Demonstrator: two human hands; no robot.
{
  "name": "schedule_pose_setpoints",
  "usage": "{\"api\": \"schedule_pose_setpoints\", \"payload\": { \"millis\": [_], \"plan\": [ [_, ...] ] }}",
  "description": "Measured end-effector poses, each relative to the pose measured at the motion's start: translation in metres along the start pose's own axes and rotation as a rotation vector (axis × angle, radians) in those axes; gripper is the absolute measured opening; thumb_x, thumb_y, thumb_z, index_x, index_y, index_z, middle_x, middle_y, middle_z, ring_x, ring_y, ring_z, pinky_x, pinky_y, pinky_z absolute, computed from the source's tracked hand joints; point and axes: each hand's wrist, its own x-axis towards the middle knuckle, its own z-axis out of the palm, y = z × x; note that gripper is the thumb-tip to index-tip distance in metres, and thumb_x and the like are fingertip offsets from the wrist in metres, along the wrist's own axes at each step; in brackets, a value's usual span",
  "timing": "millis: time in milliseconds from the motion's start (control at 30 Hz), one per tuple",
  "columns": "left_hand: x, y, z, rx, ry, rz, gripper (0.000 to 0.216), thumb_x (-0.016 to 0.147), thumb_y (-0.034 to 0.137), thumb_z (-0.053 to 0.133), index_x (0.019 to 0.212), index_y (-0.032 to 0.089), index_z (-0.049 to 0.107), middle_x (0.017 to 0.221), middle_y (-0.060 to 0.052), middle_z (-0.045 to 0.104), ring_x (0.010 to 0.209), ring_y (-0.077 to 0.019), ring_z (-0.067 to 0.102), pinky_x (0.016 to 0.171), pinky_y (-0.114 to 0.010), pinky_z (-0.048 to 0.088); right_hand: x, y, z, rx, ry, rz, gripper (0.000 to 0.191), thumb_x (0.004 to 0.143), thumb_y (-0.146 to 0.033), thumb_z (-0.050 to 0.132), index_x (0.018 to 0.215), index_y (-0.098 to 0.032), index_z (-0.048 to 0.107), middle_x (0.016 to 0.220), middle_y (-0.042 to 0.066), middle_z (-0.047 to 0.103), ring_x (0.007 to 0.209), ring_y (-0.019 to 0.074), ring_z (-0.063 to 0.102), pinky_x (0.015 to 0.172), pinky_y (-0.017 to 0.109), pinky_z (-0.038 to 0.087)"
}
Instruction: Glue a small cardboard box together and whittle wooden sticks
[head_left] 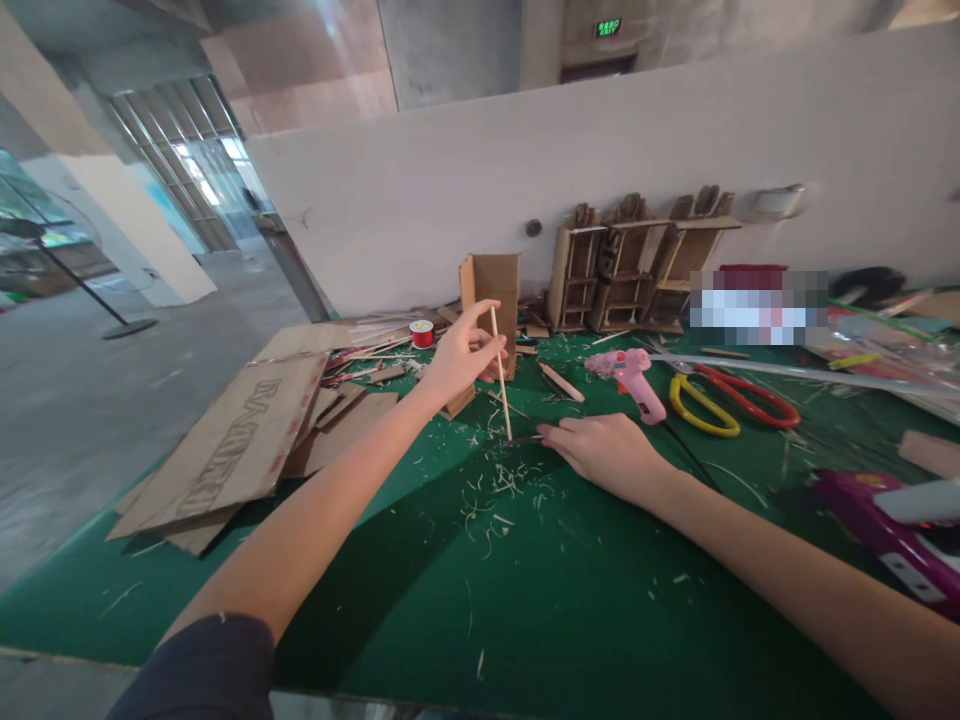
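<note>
My left hand (pixel 465 352) pinches a thin wooden stick (pixel 501 378) near its top and holds it almost upright, its lower tip resting on the green mat (pixel 465 600). My right hand (pixel 600 452) lies on the mat just right of that tip, fingers together and pressed on a small dark blade-like tool (pixel 525 439) that I cannot make out clearly. Pale wood shavings (pixel 502 490) lie scattered under and in front of both hands.
A pink glue gun (pixel 634 380) and red-and-yellow scissors (pixel 731 400) lie right of my hands. Cardboard sheets (pixel 240 440) pile at the left, with a red thread spool (pixel 421 333). A cardboard box (pixel 491 295) and cardboard shelf models (pixel 622 265) stand by the white wall. A purple tool (pixel 885 530) sits at far right.
</note>
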Motion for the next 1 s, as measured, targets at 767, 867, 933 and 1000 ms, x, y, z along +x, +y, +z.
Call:
{"api": "schedule_pose_setpoints", "payload": {
  "millis": [767, 867, 933, 1000],
  "plan": [
    [0.0, -0.001, 0.003, 0.011, -0.012, 0.056, 0.052, 0.09, 0.025, 0.053, 0.138, 0.028, 0.034, 0.08, -0.002, 0.066, 0.06, -0.0123, 0.066, 0.052, -0.022, 0.055, -0.001, -0.002, 0.002, 0.036, -0.016, 0.034, 0.041, 0.099, -0.038, 0.029, 0.112, -0.026, 0.066, 0.082, 0.002, 0.072, 0.064, 0.0141, 0.063, 0.049, 0.028, 0.022],
    [0.0, -0.002, 0.003, 0.014, -0.015, 0.07, 0.053, 0.09, 0.025, 0.053, 0.139, 0.028, 0.034, 0.08, -0.002, 0.065, 0.059, -0.0118, 0.065, 0.054, -0.022, 0.055, -0.001, -0.002, 0.005, 0.022, 0.037, 0.102, 0.043, 0.1, -0.037, 0.028, 0.115, -0.024, 0.065, 0.082, 0.003, 0.072, 0.067, 0.0149, 0.064, 0.05, 0.028, 0.023],
    [0.0, -0.003, 0.002, 0.013, -0.016, 0.073, 0.053, 0.091, 0.025, 0.052, 0.14, 0.029, 0.034, 0.08, -0.002, 0.065, 0.059, -0.0119, 0.065, 0.054, -0.023, 0.056, -0.001, -0.001, 0.003, 0.023, 0.018, 0.096, 0.041, 0.099, -0.037, 0.029, 0.116, -0.025, 0.065, 0.083, 0.003, 0.072, 0.066, 0.0147, 0.063, 0.049, 0.028, 0.023],
    [0.0, -0.003, 0.002, 0.016, -0.016, 0.071, 0.054, 0.091, 0.026, 0.052, 0.141, 0.029, 0.033, 0.08, -0.002, 0.065, 0.059, -0.0119, 0.065, 0.054, -0.023, 0.056, 0.0, -0.001, 0.001, 0.031, -0.029, 0.038, 0.039, 0.099, -0.038, 0.032, 0.116, -0.027, 0.065, 0.083, 0.002, 0.073, 0.063, 0.014, 0.062, 0.049, 0.027, 0.023]
  ]
}}
